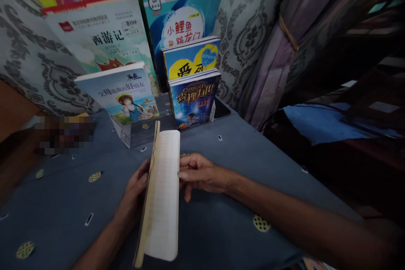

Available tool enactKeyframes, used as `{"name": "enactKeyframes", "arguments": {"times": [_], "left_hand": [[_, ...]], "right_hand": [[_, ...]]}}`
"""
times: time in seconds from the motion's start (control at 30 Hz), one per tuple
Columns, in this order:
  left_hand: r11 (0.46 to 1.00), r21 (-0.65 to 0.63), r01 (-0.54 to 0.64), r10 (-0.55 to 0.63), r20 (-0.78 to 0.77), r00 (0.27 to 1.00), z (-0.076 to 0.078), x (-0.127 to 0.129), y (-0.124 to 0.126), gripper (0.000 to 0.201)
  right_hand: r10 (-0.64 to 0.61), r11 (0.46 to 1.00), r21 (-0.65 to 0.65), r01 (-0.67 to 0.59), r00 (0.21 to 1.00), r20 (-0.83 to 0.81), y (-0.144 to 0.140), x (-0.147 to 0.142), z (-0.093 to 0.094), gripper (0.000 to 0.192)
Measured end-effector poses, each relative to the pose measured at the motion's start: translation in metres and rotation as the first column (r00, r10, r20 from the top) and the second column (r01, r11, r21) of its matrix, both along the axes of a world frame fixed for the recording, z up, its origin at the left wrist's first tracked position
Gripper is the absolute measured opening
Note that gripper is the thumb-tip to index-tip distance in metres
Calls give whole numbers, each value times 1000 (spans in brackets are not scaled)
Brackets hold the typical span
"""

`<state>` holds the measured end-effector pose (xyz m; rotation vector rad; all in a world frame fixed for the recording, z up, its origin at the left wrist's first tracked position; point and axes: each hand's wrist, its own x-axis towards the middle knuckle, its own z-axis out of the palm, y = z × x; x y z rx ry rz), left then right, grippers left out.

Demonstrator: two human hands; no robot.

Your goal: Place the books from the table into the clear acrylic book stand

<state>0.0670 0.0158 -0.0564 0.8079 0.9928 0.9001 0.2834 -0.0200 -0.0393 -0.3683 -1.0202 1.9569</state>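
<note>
An open book [163,194] stands tilted upright above the table, its printed page facing right and its cover side toward the left. Around the cover side my left hand [136,185] is closed, with part of its fingers hidden behind the book. My right hand [201,173] pinches the free edge of the page between thumb and fingers, the other fingers curled below. Just beyond the book, a clear display stand [126,135] holds a book with a child on its cover [126,95] and a dark blue book [194,100].
The table wears a blue cloth [234,228] with pineapple prints. Taller picture books [186,12] rise at the back before a patterned wall covering [247,38]. A dark flat object [222,107] lies behind the stand. A tied purple curtain [284,50] hangs right. Another person's arm [19,156] reaches in left.
</note>
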Motion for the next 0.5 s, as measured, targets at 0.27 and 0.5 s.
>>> {"name": "enactKeyframes", "arguments": {"times": [0.27, 0.5], "left_hand": [[983, 140, -117, 130, -88, 988, 9, 9, 5, 79], [974, 73, -216, 223, -98, 970, 11, 9, 4, 59]], "right_hand": [[-153, 986, -55, 157, 985, 84, 5, 1, -2, 46], [-227, 963, -66, 262, 919, 323, 5, 2, -3, 57]]}}
